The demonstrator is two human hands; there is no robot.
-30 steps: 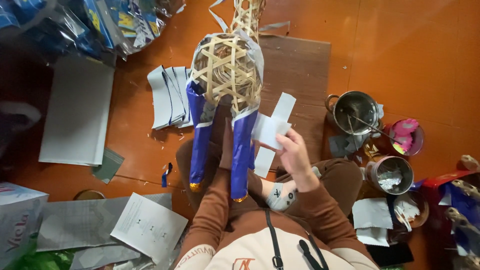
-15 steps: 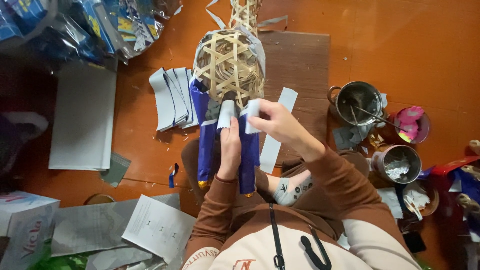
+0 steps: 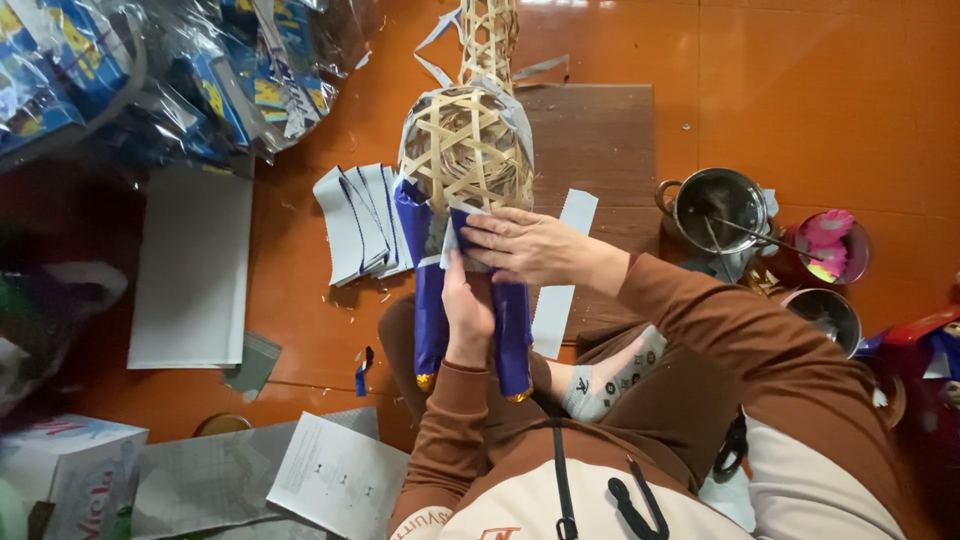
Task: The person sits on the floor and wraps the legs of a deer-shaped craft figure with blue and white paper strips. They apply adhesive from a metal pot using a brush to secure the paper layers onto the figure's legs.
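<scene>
Looking down at a woven bamboo frame (image 3: 466, 150), round like a ball with a long thin neck going up past the top edge. Resting on the orange floor (image 3: 800, 90), partly over a brown wooden board (image 3: 600, 140), right in front of the knees. Two blue paper legs (image 3: 430, 290) hanging down from the round part, each with a gold tip at the bottom.

Right hand (image 3: 535, 247) lying flat, fingers spread, pressing a small white paper piece (image 3: 455, 238) onto the lower side of the frame, just above one blue leg. Not a closed grip, more a flat palm pushing down. Left hand (image 3: 468, 310) reaching up between the two blue legs, fingers pointing at the frame and touching it from below. Hard to tell if that grip is closed around anything, fingertips hidden under the other hand.

A white paper strip (image 3: 562, 285) lying just beside the right blue leg. A stack of cut white sheets (image 3: 360, 220) left of the frame. A big grey sheet (image 3: 192, 265) farther left. Shiny blue plastic packs (image 3: 150, 70) piled in the top left corner. A metal pot (image 3: 720, 205) with a stick in it off to the right, near a pink cup (image 3: 835, 240) and a second metal tin (image 3: 825, 315).
</scene>
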